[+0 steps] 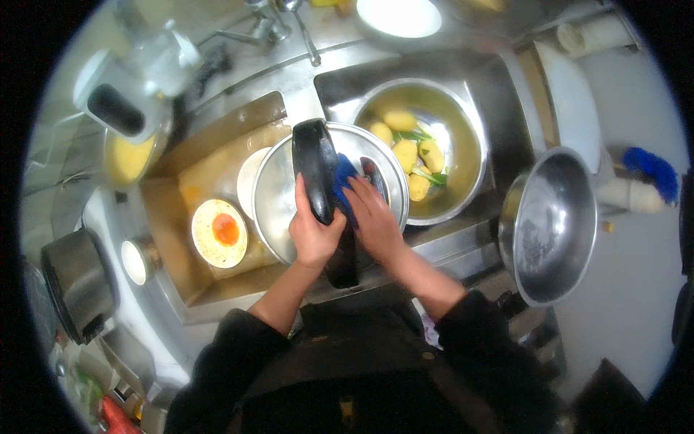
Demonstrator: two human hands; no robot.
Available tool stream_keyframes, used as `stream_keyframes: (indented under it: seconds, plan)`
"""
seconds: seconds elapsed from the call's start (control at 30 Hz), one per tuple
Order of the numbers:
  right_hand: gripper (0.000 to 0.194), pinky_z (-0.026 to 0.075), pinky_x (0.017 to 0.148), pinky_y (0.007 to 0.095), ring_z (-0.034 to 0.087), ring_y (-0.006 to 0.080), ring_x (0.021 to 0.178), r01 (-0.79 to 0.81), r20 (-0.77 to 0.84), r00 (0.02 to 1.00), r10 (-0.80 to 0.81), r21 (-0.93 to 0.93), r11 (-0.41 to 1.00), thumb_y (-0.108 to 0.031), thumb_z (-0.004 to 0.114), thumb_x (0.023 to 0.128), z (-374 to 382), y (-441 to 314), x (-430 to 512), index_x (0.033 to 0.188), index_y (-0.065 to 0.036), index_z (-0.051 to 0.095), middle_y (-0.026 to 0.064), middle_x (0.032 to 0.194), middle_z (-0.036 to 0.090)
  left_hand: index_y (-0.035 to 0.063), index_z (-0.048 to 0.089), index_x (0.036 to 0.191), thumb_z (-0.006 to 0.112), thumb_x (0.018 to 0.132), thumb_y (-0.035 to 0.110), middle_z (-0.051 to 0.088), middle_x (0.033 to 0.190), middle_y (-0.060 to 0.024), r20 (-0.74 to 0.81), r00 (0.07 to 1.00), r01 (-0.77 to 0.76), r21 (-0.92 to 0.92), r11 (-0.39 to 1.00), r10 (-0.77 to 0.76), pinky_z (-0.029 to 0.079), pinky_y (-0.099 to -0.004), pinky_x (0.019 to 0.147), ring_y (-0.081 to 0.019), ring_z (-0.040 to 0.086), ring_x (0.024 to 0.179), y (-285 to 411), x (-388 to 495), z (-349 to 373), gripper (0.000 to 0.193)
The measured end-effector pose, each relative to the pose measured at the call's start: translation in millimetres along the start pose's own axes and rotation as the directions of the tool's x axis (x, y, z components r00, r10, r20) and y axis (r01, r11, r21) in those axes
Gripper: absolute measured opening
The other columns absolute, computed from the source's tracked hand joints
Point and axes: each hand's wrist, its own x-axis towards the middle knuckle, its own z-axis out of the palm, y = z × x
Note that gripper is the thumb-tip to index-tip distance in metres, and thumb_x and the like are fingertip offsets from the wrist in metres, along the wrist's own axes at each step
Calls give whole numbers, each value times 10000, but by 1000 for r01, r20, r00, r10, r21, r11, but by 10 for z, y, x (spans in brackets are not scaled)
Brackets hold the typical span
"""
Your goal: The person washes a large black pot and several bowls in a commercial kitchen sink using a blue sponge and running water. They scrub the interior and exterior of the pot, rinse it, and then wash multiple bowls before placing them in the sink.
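My left hand (314, 233) grips a long, glossy black object (312, 163); its exact kind is unclear. In my right hand (377, 219), a blue scrubbing cloth or pad (344, 173) presses against the object's right side. Both hands are over a round metal basin (276, 211) that spans the divider of a double sink. Several potatoes (404, 154) and green leaves (436, 178) lie in a larger steel bowl (473, 157) in the right sink compartment. A pale bowl with orange residue (217, 255) rests in the left compartment (198, 290), beside a partly hidden white bowl (246, 182).
A steel bowl (558, 228) stands tilted right of the sink. Behind are a faucet (238, 37), a ladle (306, 40) and a white bowl (398, 16). Left are a container of yellow contents (130, 160), a small cup (134, 263) and a dark pot (81, 282).
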Motion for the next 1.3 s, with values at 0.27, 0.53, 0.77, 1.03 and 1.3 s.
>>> stream_keyframes:
  seconds: [0.27, 0.53, 0.77, 1.03, 1.3]
  plan:
    - [201, 433, 821, 412, 529, 331, 935, 57, -117, 990, -78, -173, 983, 3, 531, 701, 35, 465, 1108, 894, -5, 584, 161, 961, 558, 49, 211, 1372, 662, 648, 121, 617, 802, -218, 19, 1000, -12, 6, 1000, 12, 497, -375, 618, -355, 630, 711, 18, -36, 3, 855]
    - [256, 437, 845, 405, 551, 345, 949, -31, -300, 953, 51, 69, 997, -34, 599, 699, -119, 50, 852, 953, -10, 579, 181, 976, 577, 46, 208, 1374, 662, 648, 138, 618, 817, -231, 15, 999, -40, 2, 999, 40, 497, -395, 625, -376, 625, 722, 9, -57, 13, 861]
    - [156, 476, 695, 424, 581, 324, 819, -274, -230, 944, 237, -146, 951, -79, 539, 738, 173, 597, 1458, 878, -10, 547, 157, 887, 572, 48, 222, 1367, 656, 645, 136, 615, 806, -230, 29, 999, -14, 34, 999, 13, 492, -400, 620, -376, 622, 711, 53, -77, 32, 847]
    - [574, 371, 959, 438, 480, 317, 1133, -126, -71, 990, 119, -113, 986, -68, 624, 693, 161, -60, -264, 1237, -4, 453, 183, 1254, 472, 52, 280, 1348, 659, 643, 133, 618, 822, -217, -54, 996, -72, 19, 997, 73, 495, -397, 619, -361, 626, 699, 71, -82, 74, 804]
    - [463, 317, 982, 473, 466, 284, 1154, 21, -78, 997, -29, -101, 995, -77, 577, 718, 77, 170, -288, 1176, -44, 513, 143, 1213, 503, 44, 268, 1355, 656, 646, 128, 616, 841, -227, -26, 998, -59, -3, 998, 59, 502, -388, 649, -355, 631, 723, -12, -108, 113, 812]
